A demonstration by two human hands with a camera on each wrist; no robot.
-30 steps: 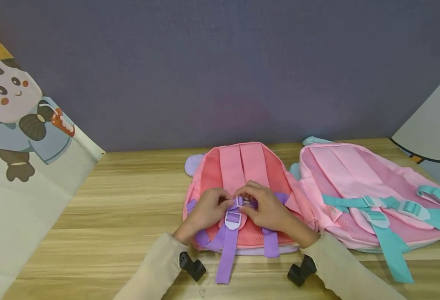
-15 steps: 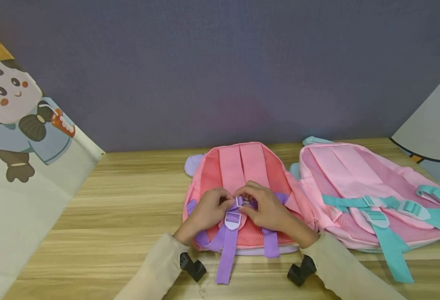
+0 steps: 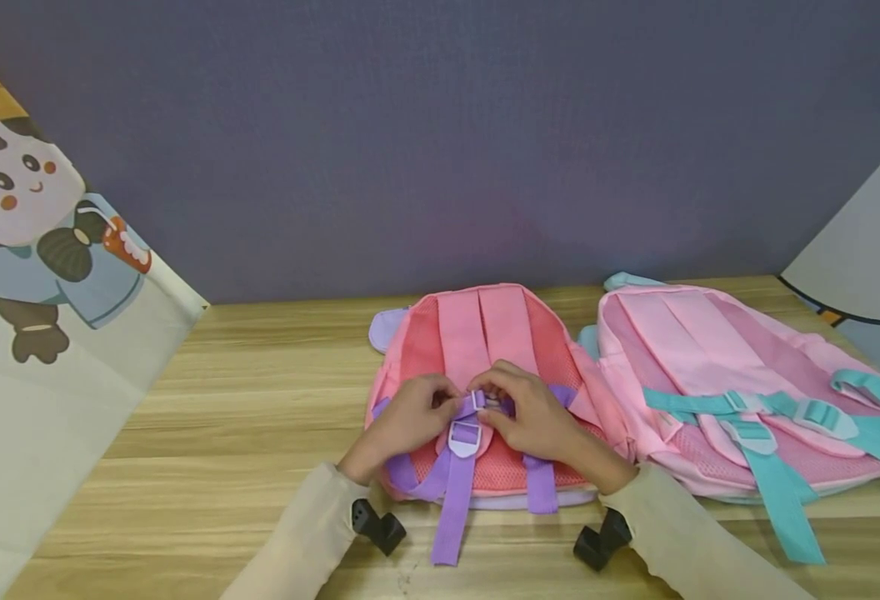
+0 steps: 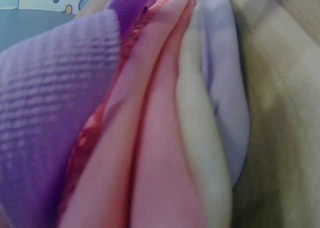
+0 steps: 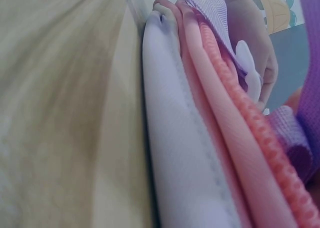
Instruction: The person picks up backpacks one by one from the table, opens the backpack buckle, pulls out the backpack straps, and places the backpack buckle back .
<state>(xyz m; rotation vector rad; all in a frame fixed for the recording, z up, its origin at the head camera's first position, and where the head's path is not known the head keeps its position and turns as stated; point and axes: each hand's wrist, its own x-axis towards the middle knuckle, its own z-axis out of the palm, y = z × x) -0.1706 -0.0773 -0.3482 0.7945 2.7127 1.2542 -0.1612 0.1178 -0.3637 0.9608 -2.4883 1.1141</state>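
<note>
A coral-pink backpack [image 3: 417, 346] lies on the table, its shoulder straps and mesh back panel facing up. Over its middle runs a purple chest strap [image 3: 455, 411] with a small white buckle [image 3: 477, 401]. My left hand [image 3: 410, 421] pinches this strap just left of the buckle. From the other side, my right hand [image 3: 533, 414] pinches the strap at the buckle's right; its fingers partly hide the join. Just below sits a white strap adjuster [image 3: 464, 438] with a purple webbing tail hanging down. In the left wrist view, purple webbing [image 4: 55, 102] fills the left side.
A light pink backpack [image 3: 702, 333] with teal straps [image 3: 785, 508] lies right beside the coral one, touching it. The wooden table [image 3: 260, 392] ends at a dark grey partition [image 3: 470, 150]. A cartoon-printed panel [image 3: 102, 400] stands at the left.
My left wrist has shifted slightly to the left. Both hands keep their pinch on the purple strap, and the backpacks stay in place.
</note>
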